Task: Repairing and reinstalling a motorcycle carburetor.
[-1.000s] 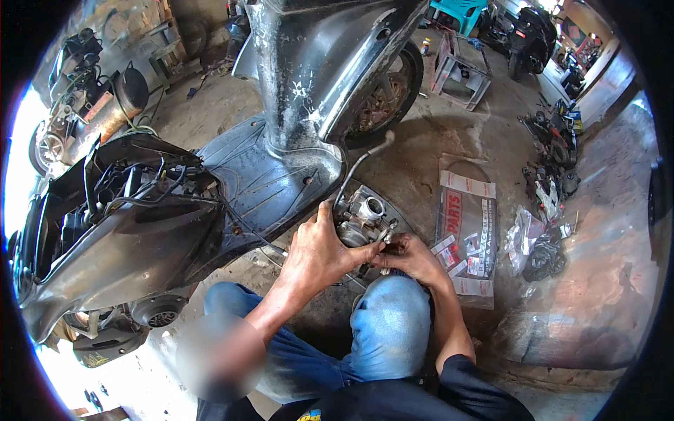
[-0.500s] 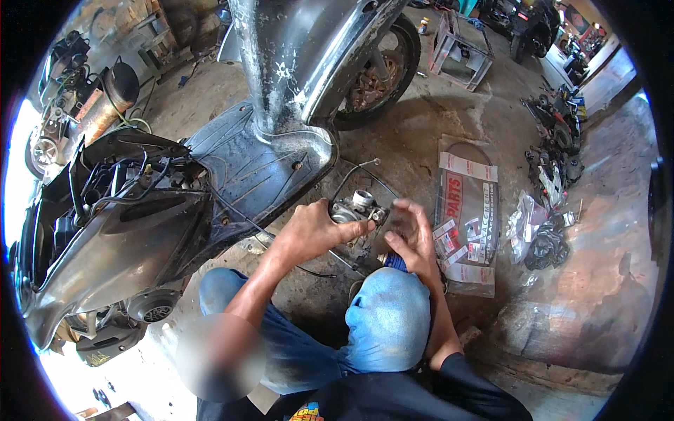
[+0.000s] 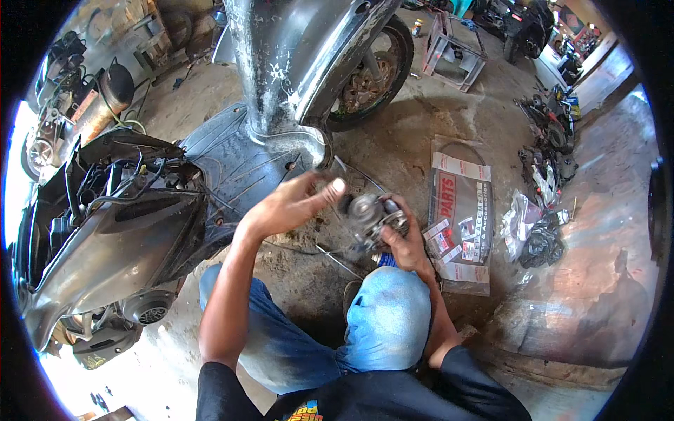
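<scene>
Large red lettering (image 3: 446,198) stands on the flat packet (image 3: 463,203), colourful print (image 3: 307,411) on the black shirt (image 3: 379,401)

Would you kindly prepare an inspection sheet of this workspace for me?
Surface: stained concrete floor.
Job's things: metal part, resembling a carburetor, motion-blurred; blue container, partly hidden by the knee.
Clutter: plastic packet, black plastic bag and loose parts pile on the right.
Grips: right grip holds the metal part; left grip open beside it, nothing seen in it, fingers blurred.
Cables: black cables exposed in the scooter's open rear section.
Surroundings: compressor-like machine, metal-framed stand.
</scene>
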A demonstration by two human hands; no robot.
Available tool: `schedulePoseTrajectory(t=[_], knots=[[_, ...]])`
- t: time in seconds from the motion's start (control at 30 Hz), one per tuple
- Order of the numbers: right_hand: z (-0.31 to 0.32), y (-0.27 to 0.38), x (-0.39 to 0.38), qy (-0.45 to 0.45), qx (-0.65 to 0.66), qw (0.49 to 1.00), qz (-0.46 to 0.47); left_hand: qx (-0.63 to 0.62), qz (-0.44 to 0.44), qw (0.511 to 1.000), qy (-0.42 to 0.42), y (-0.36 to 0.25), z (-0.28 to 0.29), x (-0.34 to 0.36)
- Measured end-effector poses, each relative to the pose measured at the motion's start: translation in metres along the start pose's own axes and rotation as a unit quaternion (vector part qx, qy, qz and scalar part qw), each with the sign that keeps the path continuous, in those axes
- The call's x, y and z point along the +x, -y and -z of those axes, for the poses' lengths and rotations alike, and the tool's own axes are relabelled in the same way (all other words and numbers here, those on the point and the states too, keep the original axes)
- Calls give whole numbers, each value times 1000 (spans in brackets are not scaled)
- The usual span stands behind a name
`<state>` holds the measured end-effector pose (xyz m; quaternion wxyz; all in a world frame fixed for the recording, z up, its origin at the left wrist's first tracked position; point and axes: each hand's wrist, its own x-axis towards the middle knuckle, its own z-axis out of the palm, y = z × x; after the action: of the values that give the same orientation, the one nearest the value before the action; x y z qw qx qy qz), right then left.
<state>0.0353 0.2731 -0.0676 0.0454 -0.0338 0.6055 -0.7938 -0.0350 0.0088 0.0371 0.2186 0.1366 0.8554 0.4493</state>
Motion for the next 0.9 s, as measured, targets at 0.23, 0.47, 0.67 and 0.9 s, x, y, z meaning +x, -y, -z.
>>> schedulePoseTrajectory(t=[0.23,0.47,0.67,0.9], knots=[[8,30,9,-245,-217,944,40,-131,-165,897,-389,-22,-19,-36],[-41,103,35,-240,180,953,-34,-140,-63,961,-231,-30,-52,-32],[-87,115,36,-108,172,977,-71,-241,-145,911,-302,-34,-47,-33],[-120,105,30,-9,146,987,-72,-238,-157,888,-360,-23,-35,-34]])
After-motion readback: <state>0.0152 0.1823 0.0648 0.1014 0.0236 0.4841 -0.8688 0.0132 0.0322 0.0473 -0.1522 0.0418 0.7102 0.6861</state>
